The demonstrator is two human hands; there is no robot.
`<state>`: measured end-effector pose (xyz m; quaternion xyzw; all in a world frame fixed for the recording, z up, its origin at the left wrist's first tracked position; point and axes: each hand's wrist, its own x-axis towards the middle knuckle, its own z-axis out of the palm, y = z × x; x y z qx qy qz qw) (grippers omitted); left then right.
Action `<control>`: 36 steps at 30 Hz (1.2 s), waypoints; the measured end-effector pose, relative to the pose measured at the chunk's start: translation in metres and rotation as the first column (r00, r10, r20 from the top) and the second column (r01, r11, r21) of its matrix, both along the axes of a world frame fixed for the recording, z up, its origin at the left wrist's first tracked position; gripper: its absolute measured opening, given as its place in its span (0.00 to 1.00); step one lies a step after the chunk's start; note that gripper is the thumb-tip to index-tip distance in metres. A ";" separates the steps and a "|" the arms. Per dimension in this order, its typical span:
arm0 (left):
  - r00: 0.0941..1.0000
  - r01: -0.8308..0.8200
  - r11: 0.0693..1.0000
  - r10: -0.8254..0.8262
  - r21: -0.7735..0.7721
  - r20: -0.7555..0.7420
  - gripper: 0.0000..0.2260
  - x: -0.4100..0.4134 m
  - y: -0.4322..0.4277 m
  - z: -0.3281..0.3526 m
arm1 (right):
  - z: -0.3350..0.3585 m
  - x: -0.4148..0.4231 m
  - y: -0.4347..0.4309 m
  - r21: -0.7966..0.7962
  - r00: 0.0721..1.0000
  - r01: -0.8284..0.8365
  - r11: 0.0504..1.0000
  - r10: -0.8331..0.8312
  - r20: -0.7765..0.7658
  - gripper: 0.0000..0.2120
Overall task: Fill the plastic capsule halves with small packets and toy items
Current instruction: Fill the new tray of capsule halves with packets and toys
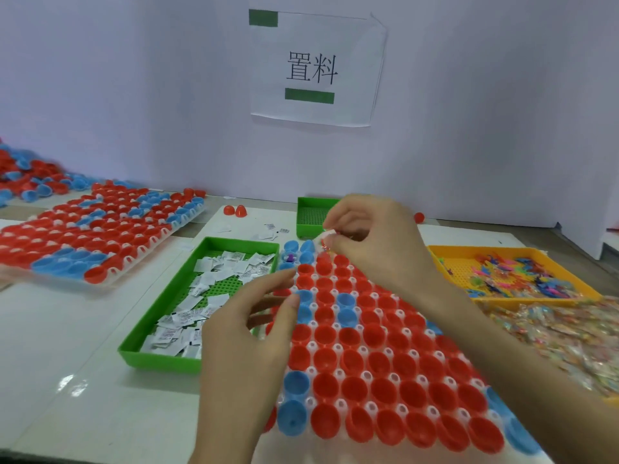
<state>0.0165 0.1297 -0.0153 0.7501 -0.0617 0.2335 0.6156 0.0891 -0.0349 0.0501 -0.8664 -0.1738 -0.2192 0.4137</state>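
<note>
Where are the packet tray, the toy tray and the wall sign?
Packet tray [157, 361]: head view, its green front wall.
Toy tray [482, 251]: head view, its yellow far rim.
Sign [315, 68]: head view, middle of the paper.

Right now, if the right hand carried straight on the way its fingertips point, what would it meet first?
Probably a blue capsule half at the far end of the capsule tray. The right hand pinches a small packet and points down and left just over it, though the height between them is unclear.
</note>
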 end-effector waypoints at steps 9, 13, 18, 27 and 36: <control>0.991 -0.125 0.992 0.126 -0.016 0.045 0.12 0.004 0.026 -0.003 | -0.050 0.106 0.012 -0.328 0.995 -0.017 0.944 -0.018 -0.101 0.08; 0.991 -0.129 0.992 0.129 -0.011 0.030 0.13 0.005 0.031 -0.008 | -0.057 0.120 0.017 -0.308 0.995 0.006 0.951 -0.037 -0.096 0.09; 0.990 -0.134 0.989 0.136 -0.054 0.033 0.13 0.003 0.036 -0.009 | -0.066 0.123 0.020 -0.387 0.992 -0.001 0.922 -0.048 -0.117 0.08; 0.988 -0.149 0.987 0.150 -0.058 0.025 0.13 0.001 0.039 -0.010 | -0.069 0.122 0.019 -0.484 0.993 0.004 0.875 -0.059 -0.099 0.08; 0.991 -0.128 0.991 0.130 -0.049 0.041 0.12 0.000 0.034 -0.007 | -0.056 0.124 0.024 -0.585 0.988 -0.095 0.805 0.007 -0.151 0.07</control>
